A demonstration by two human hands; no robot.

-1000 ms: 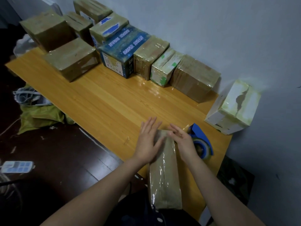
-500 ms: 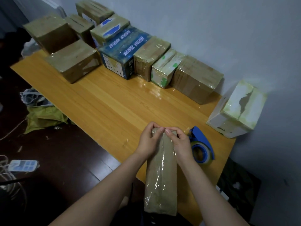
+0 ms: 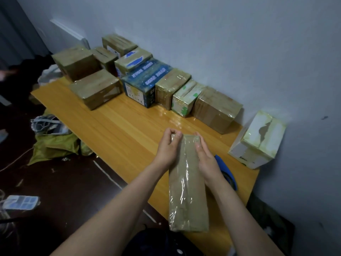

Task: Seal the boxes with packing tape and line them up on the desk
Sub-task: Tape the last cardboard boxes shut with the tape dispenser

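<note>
A long brown box (image 3: 186, 185) wrapped in shiny clear tape lies at the near edge of the wooden desk (image 3: 120, 126), its near end hanging over the edge. My left hand (image 3: 168, 146) grips the box's far left corner with curled fingers. My right hand (image 3: 204, 157) lies flat along the box's right side, fingers straight. A blue tape dispenser (image 3: 227, 172) sits just right of my right wrist, partly hidden. Several taped boxes stand in a row along the wall, among them a blue printed box (image 3: 145, 80) and a brown box (image 3: 215, 108).
A white box with a torn top (image 3: 258, 141) stands tilted at the desk's right end against the wall. On the dark floor to the left lie a yellow-green bag (image 3: 53, 145), a shoe (image 3: 46, 124) and a power strip (image 3: 20, 202).
My hands slid apart at the box's far end: the left went to the left corner, the right flattened along the right side. The camera view tilted up.
</note>
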